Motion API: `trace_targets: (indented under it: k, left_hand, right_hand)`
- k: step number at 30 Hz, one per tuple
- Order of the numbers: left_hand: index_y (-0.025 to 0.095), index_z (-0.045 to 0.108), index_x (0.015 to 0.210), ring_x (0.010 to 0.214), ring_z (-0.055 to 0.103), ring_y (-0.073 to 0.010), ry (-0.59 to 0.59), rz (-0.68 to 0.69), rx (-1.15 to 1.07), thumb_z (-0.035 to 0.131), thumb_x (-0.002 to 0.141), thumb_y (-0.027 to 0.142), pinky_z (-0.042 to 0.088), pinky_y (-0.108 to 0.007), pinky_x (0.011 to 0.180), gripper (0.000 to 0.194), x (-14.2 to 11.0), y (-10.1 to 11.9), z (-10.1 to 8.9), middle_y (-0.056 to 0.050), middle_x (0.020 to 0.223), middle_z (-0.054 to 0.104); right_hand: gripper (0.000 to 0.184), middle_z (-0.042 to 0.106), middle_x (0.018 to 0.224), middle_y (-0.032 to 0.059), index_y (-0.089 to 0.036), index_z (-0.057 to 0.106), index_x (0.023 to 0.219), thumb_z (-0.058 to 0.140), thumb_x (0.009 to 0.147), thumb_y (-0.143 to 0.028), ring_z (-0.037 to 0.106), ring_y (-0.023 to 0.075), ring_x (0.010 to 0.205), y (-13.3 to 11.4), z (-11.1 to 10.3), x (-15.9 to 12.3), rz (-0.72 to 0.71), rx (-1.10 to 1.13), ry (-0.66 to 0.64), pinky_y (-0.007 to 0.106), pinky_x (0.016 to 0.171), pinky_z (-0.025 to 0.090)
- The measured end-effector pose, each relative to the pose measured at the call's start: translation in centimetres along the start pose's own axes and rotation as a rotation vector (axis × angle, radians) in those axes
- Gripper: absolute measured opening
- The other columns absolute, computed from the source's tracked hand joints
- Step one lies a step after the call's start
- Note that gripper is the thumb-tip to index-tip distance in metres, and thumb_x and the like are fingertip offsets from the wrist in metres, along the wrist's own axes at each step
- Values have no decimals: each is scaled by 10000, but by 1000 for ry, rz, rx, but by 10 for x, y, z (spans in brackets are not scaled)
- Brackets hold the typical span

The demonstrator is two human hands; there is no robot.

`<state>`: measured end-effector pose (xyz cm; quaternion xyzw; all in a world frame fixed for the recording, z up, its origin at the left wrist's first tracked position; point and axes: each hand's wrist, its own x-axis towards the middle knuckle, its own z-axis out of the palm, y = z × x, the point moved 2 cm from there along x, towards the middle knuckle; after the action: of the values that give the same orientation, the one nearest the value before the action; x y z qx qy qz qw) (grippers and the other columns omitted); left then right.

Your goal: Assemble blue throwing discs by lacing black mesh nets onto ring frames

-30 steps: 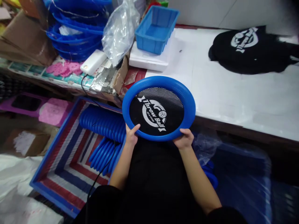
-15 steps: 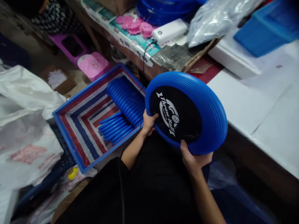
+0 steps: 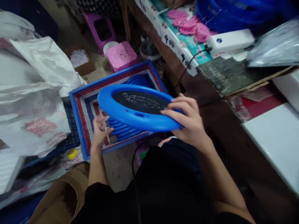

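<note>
"Blue disc [image 3: 140,104] with a black mesh centre, tilted in the grip of the right hand [image 3: 188,121], above a crate [image 3: 78,124] lined in red, white and blue stripes. I follow it from afar on the head view."

"How firm a grip do I log?"

"Closed on the disc's right edge, digits laid across the rim near the mesh. The underside is hidden from me, and the white print on the mesh is too blurred to read."

"And the left hand [image 3: 100,130]?"

"Half open, fingers blurred, thumb out, clear of the disc at the crate's left part. I see nothing in its grasp. The blue rims [image 3: 126,132], lined up in the crate, lie just beside the thumb; I cannot tell whether they touch."

"What frames the scene?"

"A pink stool [image 3: 122,56] behind the crate, and a white bag [image 3: 35,118] with red print to its left. On the bench at upper right, pink pieces [image 3: 187,23] lie near a white device [image 3: 231,40] with a black cable [image 3: 187,67]."
</note>
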<state>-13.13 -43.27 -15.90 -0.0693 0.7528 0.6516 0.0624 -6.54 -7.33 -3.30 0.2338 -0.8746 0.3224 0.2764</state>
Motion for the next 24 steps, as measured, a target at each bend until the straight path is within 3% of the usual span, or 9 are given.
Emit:
trace_targets:
  k: [2, 3, 5, 8, 11, 13, 15, 20, 24]
  left_hand:
    - [218, 434, 1462, 1585, 337, -332, 103, 375, 300, 1016, 490, 486, 337, -501, 1294, 1164, 22, 23, -30, -153, 1663, 379]
    - [185, 495, 1412, 1530, 419, -319, 99, 477, 430, 973, 572, 488, 358, -498, 1278, 1013, 33, 33, -39, -150, 1620, 447]
    - [161, 645, 1158, 1264, 631, -250, 76, 504, 661, 828, 774, 498, 478, -430, 1161, 543, 58, 46, -50, -93, 1326, 683]
    - [157, 645, 917, 844, 618, -158, 119, 405, 807, 791, 819, 482, 548, -299, 870, 369, 98, 45, -61, 18, 863, 687]
    - [145, 619, 879, 722, 514, -127, 184, 291, 915, 806, 827, 399, 494, -257, 745, 319, 142, 19, -64, 61, 726, 578]
    - [128, 649, 933, 800, 576, -160, 167, 211, 1008, 807, 834, 315, 507, -290, 811, 263, 171, -10, -55, 28, 793, 624]
    - [107, 677, 1009, 968, 638, -214, 109, 133, 1109, 769, 876, 245, 516, -355, 945, 212, 195, -41, -35, -39, 944, 691]
    - [150, 661, 1279, 1170, 670, -265, -219, -43, 1354, 691, 1008, 360, 577, -498, 1014, 344, 230, -100, 40, -115, 1306, 675]
    - [169, 623, 1367, 1174, 675, -266, -561, -53, 1477, 694, 1012, 389, 603, -495, 985, 424, 234, -110, 92, -126, 1374, 645]
  right_hand:
    - [419, 703, 1183, 77, -285, 676, 1353, 650, 956, -153, 586, 311, 1231, 14, 44, 32, -78, 45, -149, 657, 1184, 438]
    - [429, 695, 1200, 65, -293, 669, 1363, 655, 956, -158, 573, 308, 1249, 21, 67, 45, -115, 60, -234, 676, 1214, 390]
    - [455, 669, 1272, 72, -289, 638, 1411, 653, 971, -176, 551, 306, 1297, 33, 103, 60, -139, 68, -358, 700, 1256, 304]
    - [641, 537, 1505, 152, -254, 485, 1573, 712, 973, -275, 490, 362, 1416, 50, 117, 56, 3, 5, -297, 687, 1221, 367]
    - [729, 520, 1544, 198, -246, 352, 1651, 681, 1008, -349, 520, 364, 1425, 64, 89, 6, 147, -52, -123, 606, 1152, 490]
    - [694, 629, 1421, 185, -253, 349, 1652, 645, 1025, -264, 618, 329, 1316, 68, 62, -48, 248, -145, 1, 610, 1142, 500]
    - [644, 709, 1289, 152, -260, 407, 1617, 620, 1017, -168, 693, 291, 1180, 63, 37, -105, 290, -236, 0, 626, 1113, 519]
    - [384, 755, 1221, 112, -264, 616, 1402, 627, 1022, -207, 738, 256, 1101, 12, -17, -219, 559, -357, -177, 637, 1103, 532]
    - [352, 763, 1201, 114, -293, 660, 1372, 646, 1020, -282, 743, 270, 1076, -53, -49, -271, 823, -454, -64, 630, 1117, 521]
